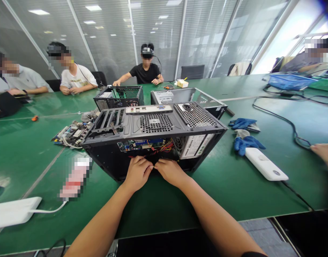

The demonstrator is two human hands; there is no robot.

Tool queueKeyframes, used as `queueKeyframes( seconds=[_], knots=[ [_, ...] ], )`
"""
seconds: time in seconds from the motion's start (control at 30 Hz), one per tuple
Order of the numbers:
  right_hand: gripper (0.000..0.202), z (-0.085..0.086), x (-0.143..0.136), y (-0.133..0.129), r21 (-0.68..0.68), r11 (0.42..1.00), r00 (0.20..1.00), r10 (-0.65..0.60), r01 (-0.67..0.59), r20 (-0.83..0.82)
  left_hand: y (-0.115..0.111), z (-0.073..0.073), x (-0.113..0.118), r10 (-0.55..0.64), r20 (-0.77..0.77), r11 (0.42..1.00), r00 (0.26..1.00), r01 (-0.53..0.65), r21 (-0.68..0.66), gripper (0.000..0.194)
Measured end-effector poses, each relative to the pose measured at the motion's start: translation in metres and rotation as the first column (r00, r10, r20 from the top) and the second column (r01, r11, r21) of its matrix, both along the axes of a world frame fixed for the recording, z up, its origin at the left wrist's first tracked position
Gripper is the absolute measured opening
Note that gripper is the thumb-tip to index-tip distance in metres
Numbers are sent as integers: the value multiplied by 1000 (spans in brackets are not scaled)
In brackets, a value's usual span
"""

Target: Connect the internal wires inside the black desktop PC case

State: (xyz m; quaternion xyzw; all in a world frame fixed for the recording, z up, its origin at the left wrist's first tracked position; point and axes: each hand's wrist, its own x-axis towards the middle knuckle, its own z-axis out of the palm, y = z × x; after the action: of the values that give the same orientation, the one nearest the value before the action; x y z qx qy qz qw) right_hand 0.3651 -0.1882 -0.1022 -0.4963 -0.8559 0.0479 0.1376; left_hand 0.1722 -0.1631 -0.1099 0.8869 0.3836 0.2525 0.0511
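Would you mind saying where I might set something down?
Bare table: between right arm and gloves; between circuit board and left power bank. Crowded: around the case, left hand and right hand in front, two more cases behind.

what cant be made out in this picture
In the head view:
- Between left hand and right hand fingertips: detail too small.
- Case interior: partly hidden by both hands.
- Power supply fine print: too small.
- Co-worker's hand: cut off by right edge.

yellow bit (pixel 154 167) between left hand (pixel 138 173) and right hand (pixel 169 172) too small to tell from here, pink slab (pixel 74 180) blurred, white power bank (pixel 15 211) and co-worker's hand (pixel 324 154) cut off at opposite edges
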Motion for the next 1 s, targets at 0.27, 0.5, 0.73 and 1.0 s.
queueKeyframes(
  seconds=[0.27, 0.5, 0.73, 1.0],
  knots=[
    [22, 2, 1, -2, -77, 997, 988, -12, 0, -154, 1, -2, -2, -16, 35, 999, 999, 15, 39, 19],
    [28, 1, 0, -2, -133, 991, 994, -13, -2, -112, 0, -3, -3, -35, 42, 996, 999, 31, 87, 22],
    [29, 4, 0, -1, -88, 996, 1000, -3, 4, 11, 1, -3, -3, -34, 20, 999, 999, 33, 43, 20],
    [32, 8, -1, -3, -63, 998, 997, -22, 27, 77, 2, -2, -2, -36, 30, 999, 999, 36, 11, 18]
  ],
)
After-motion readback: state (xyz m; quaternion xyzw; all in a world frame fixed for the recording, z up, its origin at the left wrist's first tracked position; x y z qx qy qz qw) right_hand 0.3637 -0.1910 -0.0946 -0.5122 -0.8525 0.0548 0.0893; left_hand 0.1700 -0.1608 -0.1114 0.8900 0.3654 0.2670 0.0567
